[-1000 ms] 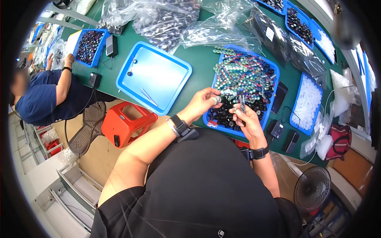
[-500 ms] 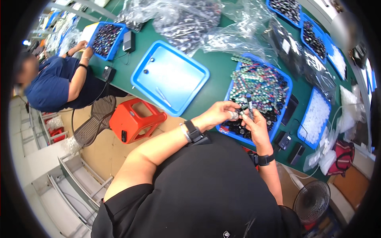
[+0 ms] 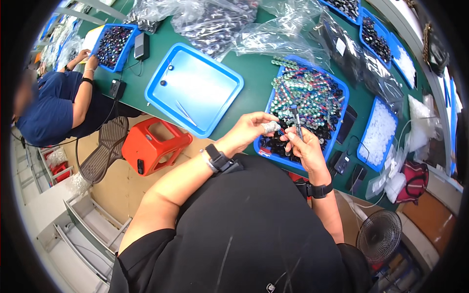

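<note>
My left hand [image 3: 246,131] is closed in a pinch above the near side of a blue tray [image 3: 343,110] of beads. At its fingertips is a small silvery-white piece [image 3: 270,127], with thin red and blue bits beside it; I cannot make out what it is. Just to the right, my right hand [image 3: 309,150] grips a black marker pen [image 3: 295,116] that stands nearly upright, its thumb and fingers close to the left hand's fingertips. Under both hands lie loose black beads [image 3: 322,131]. Strings of green, clear and reddish beads [image 3: 298,93] fill the tray's far part.
To the left stands a blue tray [image 3: 233,84] holding two dark beads and thin tweezers-like tools. Clear plastic bags [image 3: 273,39] lie along the back. A tray of white pieces [image 3: 378,133] is at right. A co-worker [image 3: 53,105] sits far left, near a red stool [image 3: 151,146].
The whole view has shifted, so the trays and stool appear farther left. Both hands stay close together over the bead tray, and the marker pen is still in my right hand.
</note>
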A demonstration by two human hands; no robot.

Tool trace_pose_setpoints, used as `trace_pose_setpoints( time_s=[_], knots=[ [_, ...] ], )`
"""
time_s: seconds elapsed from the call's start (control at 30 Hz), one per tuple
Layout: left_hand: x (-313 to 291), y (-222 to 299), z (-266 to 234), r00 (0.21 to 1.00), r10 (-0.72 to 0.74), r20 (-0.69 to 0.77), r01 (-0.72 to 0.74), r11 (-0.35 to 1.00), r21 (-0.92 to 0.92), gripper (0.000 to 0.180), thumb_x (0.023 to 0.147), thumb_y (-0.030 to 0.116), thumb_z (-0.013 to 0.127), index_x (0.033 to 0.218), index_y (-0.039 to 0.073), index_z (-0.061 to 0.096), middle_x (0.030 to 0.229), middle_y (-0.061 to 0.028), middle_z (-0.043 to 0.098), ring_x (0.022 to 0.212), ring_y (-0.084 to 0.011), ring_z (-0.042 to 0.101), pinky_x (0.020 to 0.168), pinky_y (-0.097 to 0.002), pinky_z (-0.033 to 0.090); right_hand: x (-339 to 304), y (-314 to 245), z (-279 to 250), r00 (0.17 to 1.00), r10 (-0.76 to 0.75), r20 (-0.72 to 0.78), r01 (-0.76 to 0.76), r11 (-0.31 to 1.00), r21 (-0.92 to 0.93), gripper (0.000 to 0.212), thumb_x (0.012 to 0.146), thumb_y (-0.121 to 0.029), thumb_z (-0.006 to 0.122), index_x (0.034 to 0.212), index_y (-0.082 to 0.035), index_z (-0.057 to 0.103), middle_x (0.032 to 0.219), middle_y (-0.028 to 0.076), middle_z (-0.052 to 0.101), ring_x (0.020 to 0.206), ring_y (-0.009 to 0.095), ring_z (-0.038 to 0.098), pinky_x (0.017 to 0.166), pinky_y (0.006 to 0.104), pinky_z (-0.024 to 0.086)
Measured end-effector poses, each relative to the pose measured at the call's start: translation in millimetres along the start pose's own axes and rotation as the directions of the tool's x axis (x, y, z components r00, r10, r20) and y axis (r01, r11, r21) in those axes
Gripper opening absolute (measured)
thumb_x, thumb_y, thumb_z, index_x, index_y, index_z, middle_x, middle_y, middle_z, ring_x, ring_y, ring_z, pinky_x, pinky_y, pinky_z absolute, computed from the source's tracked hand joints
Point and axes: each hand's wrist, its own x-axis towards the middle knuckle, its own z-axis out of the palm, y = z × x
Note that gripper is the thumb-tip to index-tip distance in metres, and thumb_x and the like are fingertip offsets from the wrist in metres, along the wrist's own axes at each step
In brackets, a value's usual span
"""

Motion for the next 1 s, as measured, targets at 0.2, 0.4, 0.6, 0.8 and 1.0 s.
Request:
trace_pose_setpoints(
  time_s=[0.2, 0.4, 0.6, 0.8, 1.0],
  knots=[
    [-3.8, 4.2, 5.2, 1.000, -0.009, -0.016, 0.009, 1.000, -0.005, 0.029, 0.088, 0.013, 0.064, 0.113, -0.001, 0.061, 0.102, -0.0082, 0.064, 0.094, -0.0137, 0.061, 0.082, -0.0286, 0.050, -6.6, -1.8, -1.2, 0.997, 0.076, 0.021, -0.074, 0.993, -0.087, 0.019, 0.086, -0.019, 0.067, 0.095, -0.002, 0.063, 0.074, 0.003, 0.063, 0.056, 0.004, 0.050, 0.046, 0.0171, 0.030],
    [-7.5, 5.2, 6.6, 0.999, -0.014, -0.035, 0.015, 1.000, 0.025, 0.028, 0.088, 0.012, 0.064, 0.112, -0.001, 0.061, 0.100, -0.0081, 0.065, 0.091, -0.0135, 0.061, 0.082, -0.0281, 0.050, -10.3, 0.9, -2.9, 0.995, 0.099, -0.006, -0.099, 0.995, -0.027, 0.015, 0.085, -0.017, 0.068, 0.090, -0.004, 0.062, 0.073, 0.004, 0.063, 0.054, 0.005, 0.051, 0.046, 0.0173, 0.031],
    [-8.2, 4.8, 5.0, 0.999, -0.024, -0.041, 0.024, 1.000, 0.015, 0.027, 0.088, 0.012, 0.064, 0.112, 0.000, 0.061, 0.100, -0.0080, 0.066, 0.091, -0.0135, 0.062, 0.082, -0.0284, 0.051, -14.9, 5.2, -12.0, 0.992, 0.123, 0.000, -0.123, 0.992, 0.031, 0.014, 0.085, -0.016, 0.067, 0.088, -0.005, 0.060, 0.071, 0.005, 0.063, 0.051, 0.005, 0.050, 0.043, 0.0170, 0.030],
    [-7.0, 0.9, 2.1, 0.999, -0.008, -0.054, 0.009, 1.000, 0.008, 0.026, 0.088, 0.011, 0.063, 0.111, 0.000, 0.061, 0.101, -0.0078, 0.065, 0.092, -0.0135, 0.062, 0.083, -0.0281, 0.051, -15.7, 9.1, -16.2, 0.992, 0.127, -0.024, -0.126, 0.991, 0.047, 0.010, 0.085, -0.013, 0.065, 0.088, -0.005, 0.060, 0.070, 0.004, 0.062, 0.048, 0.004, 0.046, 0.041, 0.0171, 0.027],
    [-8.4, 4.9, 1.3, 0.997, -0.033, -0.067, 0.034, 0.999, 0.005, 0.026, 0.088, 0.011, 0.063, 0.111, -0.001, 0.061, 0.102, -0.0079, 0.065, 0.092, -0.0133, 0.062, 0.083, -0.0278, 0.051, -14.9, 13.2, -22.1, 0.996, 0.094, 0.004, -0.094, 0.991, 0.094, 0.008, 0.085, -0.011, 0.065, 0.087, -0.005, 0.060, 0.068, 0.003, 0.061, 0.045, 0.001, 0.036, 0.041, 0.0171, 0.025]
  ],
)
